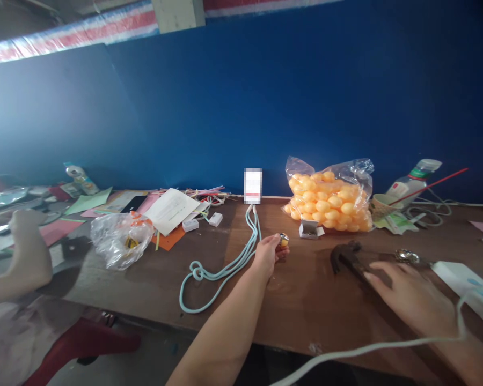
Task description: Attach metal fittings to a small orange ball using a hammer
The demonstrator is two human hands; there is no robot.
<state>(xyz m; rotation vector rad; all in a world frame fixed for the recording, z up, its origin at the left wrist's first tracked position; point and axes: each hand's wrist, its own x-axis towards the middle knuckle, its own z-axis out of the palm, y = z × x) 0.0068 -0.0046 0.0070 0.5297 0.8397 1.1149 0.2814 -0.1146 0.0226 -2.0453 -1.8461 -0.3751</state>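
Observation:
My left hand is closed over the bare table, pinching a small shiny round object, silvery with a yellow-gold part, between thumb and fingers. Its exact kind is unclear. On the right, my right hand is stretched palm down, slightly blurred, with fingertips at the handle of a dark claw hammer. The hammer lies on the table, and whether the fingers touch it I cannot tell. A shiny metallic item lies just beyond that hand. Past my left hand stands a small open box.
A bag of orange-yellow balls stands at the back. Pale blue cord lies left of my hand, a white power strip at the right. A white cable crosses in front. Another person's arm rests at far left near a plastic bag.

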